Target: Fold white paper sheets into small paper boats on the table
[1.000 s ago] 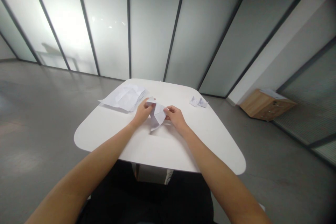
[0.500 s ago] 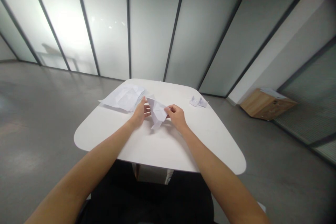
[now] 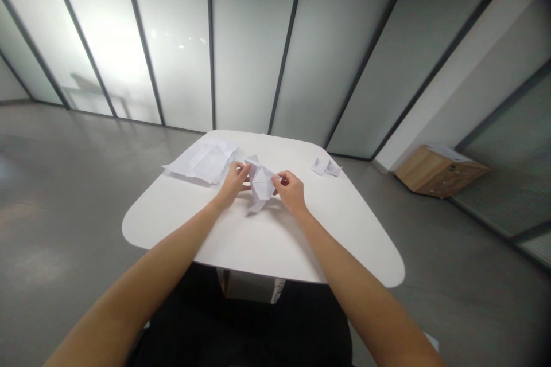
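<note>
Above the worktop, your left hand and right hand pinch folded paper between them; use light, even pressure.

Prob. an office or mtg rm. Far side = row of frosted glass panels in thin dk frames, w/ a blurry furniture-like shadow on them at L. Floor smooth, gray, hard-looking. Wht table w/ rounded corners, paper stack on its L side. Low wood-look cabinet at R, near wht wall, flat wht item on top. Exact rm type: can't tell.
</note>
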